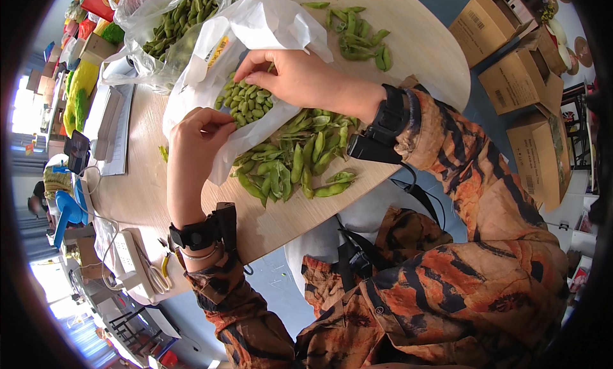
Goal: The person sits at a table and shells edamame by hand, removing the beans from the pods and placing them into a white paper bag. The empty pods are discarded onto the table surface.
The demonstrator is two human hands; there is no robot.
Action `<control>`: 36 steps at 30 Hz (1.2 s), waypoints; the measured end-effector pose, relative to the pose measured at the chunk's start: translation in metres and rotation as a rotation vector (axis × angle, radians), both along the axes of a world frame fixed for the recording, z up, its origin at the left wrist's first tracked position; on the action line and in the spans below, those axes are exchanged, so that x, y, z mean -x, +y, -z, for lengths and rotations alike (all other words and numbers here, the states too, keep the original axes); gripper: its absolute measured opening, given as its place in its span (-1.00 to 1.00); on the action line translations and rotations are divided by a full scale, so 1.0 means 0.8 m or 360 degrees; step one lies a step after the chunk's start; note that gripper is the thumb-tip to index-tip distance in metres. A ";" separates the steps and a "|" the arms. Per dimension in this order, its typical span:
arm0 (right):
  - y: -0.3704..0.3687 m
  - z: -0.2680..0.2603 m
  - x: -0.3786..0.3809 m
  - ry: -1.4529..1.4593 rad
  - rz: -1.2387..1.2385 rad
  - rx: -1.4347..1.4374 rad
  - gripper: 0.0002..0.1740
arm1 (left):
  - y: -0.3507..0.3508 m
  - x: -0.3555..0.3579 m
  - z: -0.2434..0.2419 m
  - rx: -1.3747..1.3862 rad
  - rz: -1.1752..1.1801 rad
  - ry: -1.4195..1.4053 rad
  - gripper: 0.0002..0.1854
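Observation:
Shelled green soybeans (pixel 251 103) lie heaped in the mouth of a white plastic bag (pixel 273 21) on the table. My left hand (pixel 198 141) is at the bag's near left side, thumb and fingertips drawn together beside the beans. Whether they pinch the bag film or a bean is hidden. Over the far side of the heap, my right hand (pixel 292 76) has its thumb and forefinger curled close together; what lies between them cannot be made out. A pile of green soybean pods (pixel 297 163), some split and flattened, spreads in front of the bag, below my right forearm.
More pods (pixel 357 36) lie beyond the bag on the wooden table (pixel 158 196). A clear bag of unshelled pods (pixel 184 21) stands at the back left. Scissors (pixel 158 278), yellow-handled pliers (pixel 166 263) and a power strip (pixel 131 261) lie left. Cardboard boxes (pixel 510 84) stand at right.

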State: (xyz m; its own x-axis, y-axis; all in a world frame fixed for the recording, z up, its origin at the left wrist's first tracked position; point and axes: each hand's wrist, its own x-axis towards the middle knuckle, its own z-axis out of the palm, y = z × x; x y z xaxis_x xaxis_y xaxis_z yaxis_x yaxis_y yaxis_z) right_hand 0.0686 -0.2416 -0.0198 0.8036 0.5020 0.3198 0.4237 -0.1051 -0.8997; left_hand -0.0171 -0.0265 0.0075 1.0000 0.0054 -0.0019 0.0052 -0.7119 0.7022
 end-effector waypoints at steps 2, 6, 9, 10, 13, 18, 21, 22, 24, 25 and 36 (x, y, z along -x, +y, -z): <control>-0.002 0.001 0.001 0.0028 0.0037 0.0055 -0.87 | 0.000 0.000 0.002 0.0003 0.0030 -0.0033 -0.85; 0.002 0.002 -0.001 0.0016 0.0056 -0.0009 -0.85 | 0.002 -0.001 0.003 -0.0024 0.0083 -0.0077 -0.87; 0.002 0.002 -0.002 0.0050 0.0046 -0.0006 -0.84 | 0.001 -0.002 0.003 0.0072 0.0007 -0.0081 -0.90; 0.002 0.001 -0.002 0.0052 0.0023 -0.0011 -0.84 | 0.000 -0.004 0.004 0.0156 -0.0039 -0.0088 -0.90; -0.001 -0.002 -0.001 0.0106 -0.0116 -0.0040 -0.81 | 0.000 -0.006 0.005 0.0451 -0.0110 -0.0110 -0.89; 0.000 -0.006 0.003 0.0137 -0.0242 -0.0005 -0.72 | -0.006 -0.010 0.014 0.0838 -0.0097 -0.0169 -0.86; 0.000 -0.006 0.002 0.0150 -0.0277 0.0036 -0.74 | -0.010 -0.010 0.020 0.0915 -0.0068 -0.0178 -0.87; 0.000 -0.005 0.001 0.0104 -0.0266 0.0037 -0.75 | -0.011 -0.010 0.021 0.0930 -0.0048 -0.0170 -0.87; 0.001 -0.004 0.001 0.0035 -0.0238 0.0071 -0.76 | -0.011 -0.010 0.024 0.0950 -0.0023 -0.0165 -0.87; 0.001 -0.004 0.002 -0.0001 -0.0247 0.0052 -0.76 | -0.011 -0.010 0.025 0.0956 -0.0017 -0.0170 -0.86; 0.001 0.004 0.000 0.0027 -0.0238 0.0140 -0.77 | -0.020 -0.009 0.022 0.0979 -0.0001 -0.0222 -0.82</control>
State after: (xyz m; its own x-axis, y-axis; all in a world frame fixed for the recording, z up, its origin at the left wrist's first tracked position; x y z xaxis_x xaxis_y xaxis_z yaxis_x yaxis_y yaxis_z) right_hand 0.0689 -0.2407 -0.0232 0.7229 0.6416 0.2565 0.4252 -0.1206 -0.8970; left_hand -0.0101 -0.0422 -0.0102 0.9910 0.0453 0.1259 -0.1160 -0.1774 0.9773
